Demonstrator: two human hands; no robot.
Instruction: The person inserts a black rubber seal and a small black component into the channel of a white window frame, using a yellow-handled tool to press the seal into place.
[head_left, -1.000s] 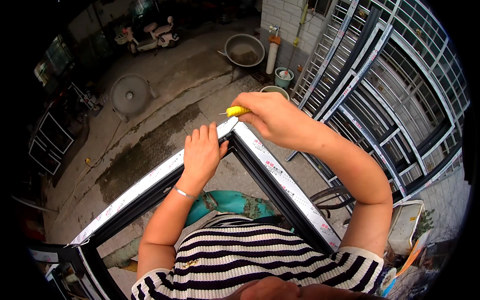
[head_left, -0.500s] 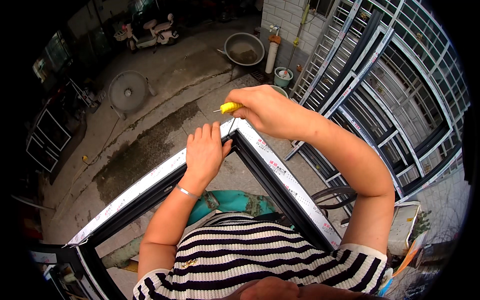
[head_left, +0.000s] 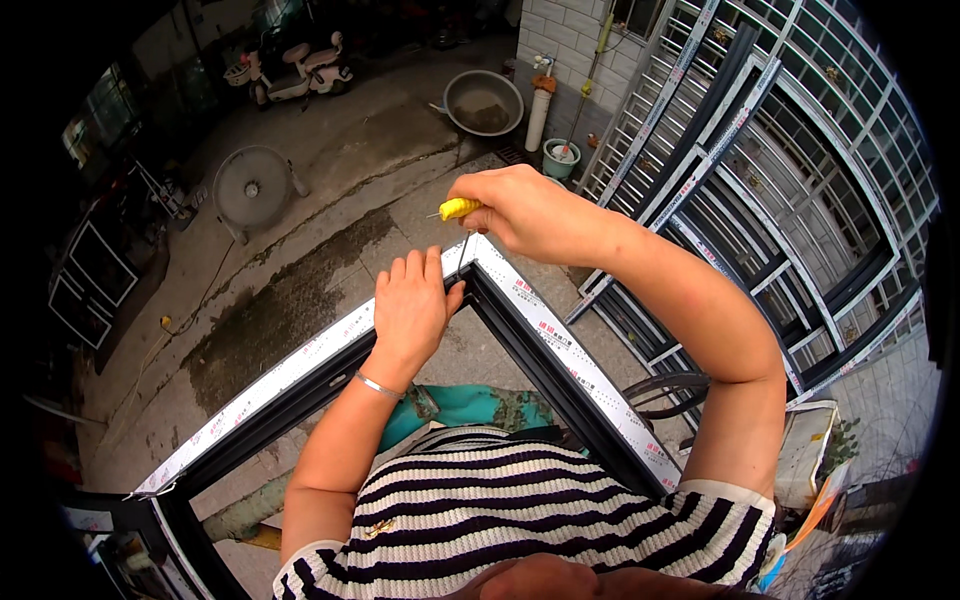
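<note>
My right hand point(head_left: 510, 215) is closed around the yellow handle of a T-handle hex key point(head_left: 460, 208). A short metal end sticks out to the left of the handle, and a thin rod runs down from my fist into the inner groove at the far corner of a window frame point(head_left: 560, 345). The frame is black, with white printed film along its faces. Over its far left bar lies my left hand point(head_left: 408, 300), fingers across the film and thumb on the black inner edge, close to the rod's lower end. Where the rod's tip sits cannot be seen.
Several metal frames and a grille point(head_left: 720, 180) lean at the right. Beyond the corner stand a grey basin point(head_left: 483, 103), a small green bucket point(head_left: 561, 158) and a round fan point(head_left: 252, 188). A pink scooter point(head_left: 300, 72) is parked farther back. Teal cloth point(head_left: 465, 405) shows below the frame.
My right hand and the hex key handle have shifted very slightly up and to the left. My left hand keeps its place on the frame.
</note>
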